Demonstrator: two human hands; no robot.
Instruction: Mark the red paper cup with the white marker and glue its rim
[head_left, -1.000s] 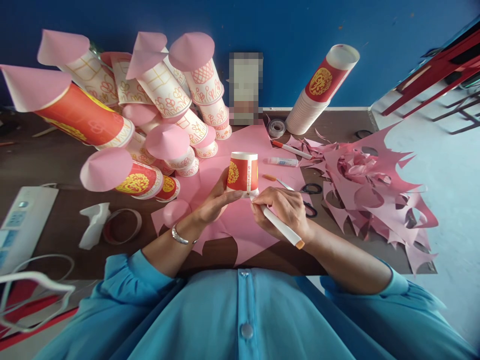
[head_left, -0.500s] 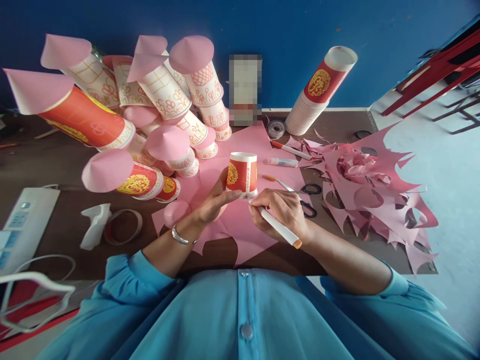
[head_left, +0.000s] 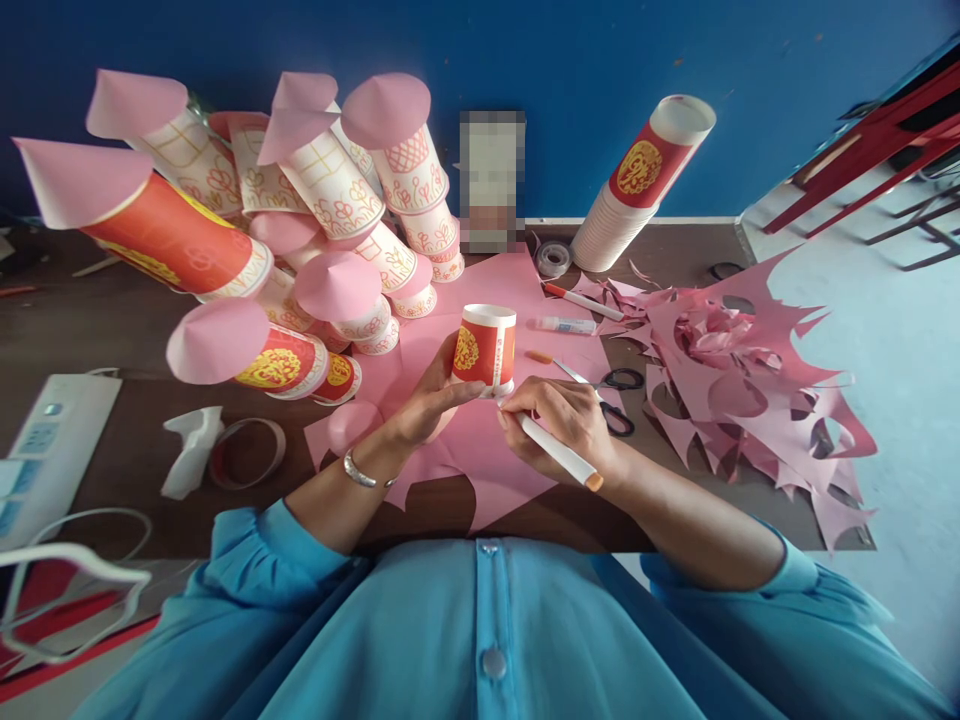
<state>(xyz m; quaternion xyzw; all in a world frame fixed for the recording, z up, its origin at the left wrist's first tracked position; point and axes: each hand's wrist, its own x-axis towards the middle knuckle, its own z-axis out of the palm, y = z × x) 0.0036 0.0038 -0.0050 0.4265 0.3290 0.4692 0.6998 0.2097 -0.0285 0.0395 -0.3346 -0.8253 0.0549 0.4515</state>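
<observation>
My left hand is closed round the lower side of a red paper cup with a gold emblem and a white rim. In my right hand is a white marker pen with an orange end, its tip close to the cup's lower edge; whether it touches cannot be made out. Pink paper lies under both hands. Just right of the right hand are scissors with black handles and an orange pen cap.
Paper-cup towers with pink cone roofs crowd the left. Pink paper scraps heap at the right. A cup stack stands at the back, near a tape roll, a glue stick and another marker. A wide tape roll lies left.
Hardly anything differs. Both hands keep their hold on the cup and the marker, and the whole view has shifted very slightly.
</observation>
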